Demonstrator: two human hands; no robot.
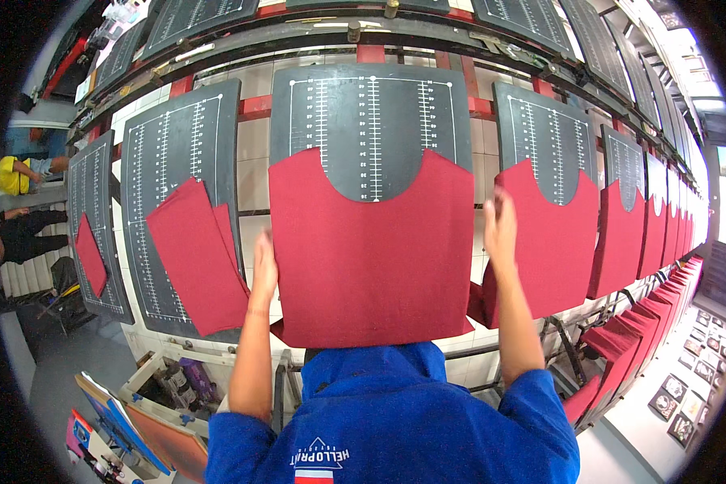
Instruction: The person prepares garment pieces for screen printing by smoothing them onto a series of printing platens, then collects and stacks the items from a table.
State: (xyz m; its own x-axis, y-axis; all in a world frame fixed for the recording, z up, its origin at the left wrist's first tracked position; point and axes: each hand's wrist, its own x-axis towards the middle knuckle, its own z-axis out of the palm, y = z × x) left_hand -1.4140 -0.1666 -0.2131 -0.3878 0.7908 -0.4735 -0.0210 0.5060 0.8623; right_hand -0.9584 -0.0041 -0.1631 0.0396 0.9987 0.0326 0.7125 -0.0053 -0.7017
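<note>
A maroon cut shirt panel (371, 266) with a scooped neck lies smooth over the dark printing board (347, 105) straight before me. Its lower corners stick out past the board's near edge. My left hand (264, 266) is at the panel's left side, fingers stretched out along the edge. Off the right side is my right hand (500, 230), its fingers apart and slightly blurred, between this panel and the neighbouring maroon panel (548, 242). Neither hand grips anything visible. On the board (149, 145) to the left rests a folded maroon piece (194, 258), tilted.
More boards with maroon panels (617, 234) run off to the right, and further maroon panels (645, 331) hang below them. A small maroon piece (91, 254) lies far left. Metal rails (355, 36) cross behind. A crate (169, 379) stands lower left; people (20, 173) are far left.
</note>
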